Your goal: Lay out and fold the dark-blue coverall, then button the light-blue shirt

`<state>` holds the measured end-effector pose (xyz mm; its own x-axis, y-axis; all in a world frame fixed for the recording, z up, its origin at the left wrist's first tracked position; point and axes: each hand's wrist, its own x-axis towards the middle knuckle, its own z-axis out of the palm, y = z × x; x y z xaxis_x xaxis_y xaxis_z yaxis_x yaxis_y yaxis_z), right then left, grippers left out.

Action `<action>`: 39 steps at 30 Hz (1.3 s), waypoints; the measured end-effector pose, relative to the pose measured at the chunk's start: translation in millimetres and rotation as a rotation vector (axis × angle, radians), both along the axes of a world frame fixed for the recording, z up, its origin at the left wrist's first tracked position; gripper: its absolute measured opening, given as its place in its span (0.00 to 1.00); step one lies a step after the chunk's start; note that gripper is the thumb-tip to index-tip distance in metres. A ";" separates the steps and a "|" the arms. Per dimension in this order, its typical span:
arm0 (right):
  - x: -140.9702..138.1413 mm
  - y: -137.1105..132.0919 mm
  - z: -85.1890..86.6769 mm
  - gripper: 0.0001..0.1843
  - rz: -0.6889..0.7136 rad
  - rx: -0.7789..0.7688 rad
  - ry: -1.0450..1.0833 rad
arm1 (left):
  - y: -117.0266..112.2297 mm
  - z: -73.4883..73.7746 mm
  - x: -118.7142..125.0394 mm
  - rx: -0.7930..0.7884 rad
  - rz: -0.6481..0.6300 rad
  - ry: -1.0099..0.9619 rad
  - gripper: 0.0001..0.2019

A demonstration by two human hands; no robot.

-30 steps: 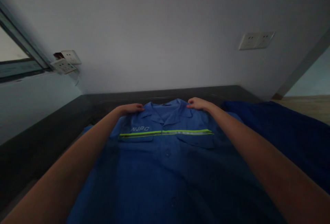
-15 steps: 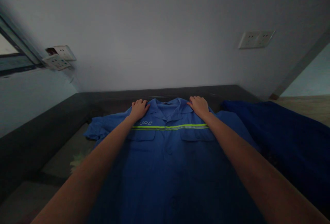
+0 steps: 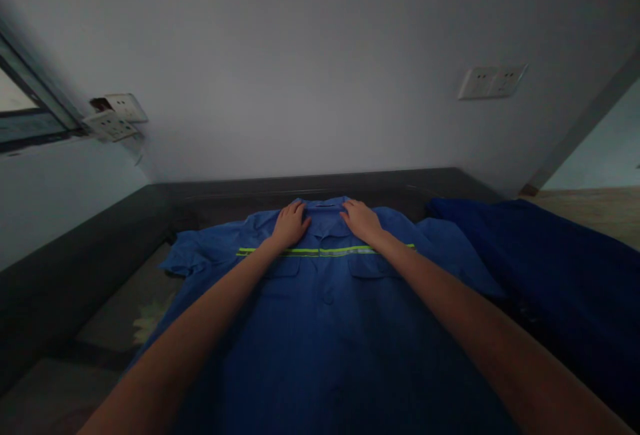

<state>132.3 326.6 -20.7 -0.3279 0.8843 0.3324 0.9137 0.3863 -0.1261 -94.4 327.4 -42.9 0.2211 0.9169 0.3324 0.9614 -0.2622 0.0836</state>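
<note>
A blue work shirt [image 3: 325,328] with a yellow-green reflective stripe across the chest lies spread face up in front of me, collar away from me. My left hand [image 3: 290,225] rests flat on the left collar flap, fingers stretched out. My right hand [image 3: 361,221] lies flat on the right collar flap, fingers also out. Both hands sit close together at the collar, just above the stripe. Neither holds anything.
A dark blue cloth [image 3: 540,268] lies heaped to the right of the shirt. A dark raised ledge [image 3: 90,248] borders the surface at the left and back. Wall sockets [image 3: 493,81] are on the back wall, and more sockets [image 3: 113,118] on the left wall.
Both hands have slid inward from the shoulders to the collar, coming close together. The shirt's short sleeves have come into view.
</note>
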 end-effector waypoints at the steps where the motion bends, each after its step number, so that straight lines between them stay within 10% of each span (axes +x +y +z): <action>1: -3.4 -0.1 -3.0 0.21 -0.004 -0.050 0.003 | -0.8 -3.1 3.7 -0.039 -0.007 0.003 0.25; 15: -5.3 15.0 -16.8 0.28 -0.012 -0.215 -0.055 | 4.6 -2.0 9.0 -0.102 0.093 -0.048 0.20; 29: -7.8 -6.9 -20.2 0.22 -0.060 0.135 0.046 | -36.0 18.2 8.1 0.167 0.090 -0.079 0.18; 34: -10.7 -34.2 -3.7 0.21 0.008 0.158 0.103 | -75.6 32.0 -25.2 0.102 0.047 -0.023 0.15; 39: -9.6 -76.2 2.9 0.21 0.134 0.072 0.104 | -112.6 40.6 -96.7 -0.011 0.301 -0.214 0.17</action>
<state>122.6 250.4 -17.9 -0.4019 0.8078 0.4312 0.8371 0.5150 -0.1847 -191.1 214.9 -2.4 -0.1326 0.9342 0.3312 0.9558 0.0321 0.2921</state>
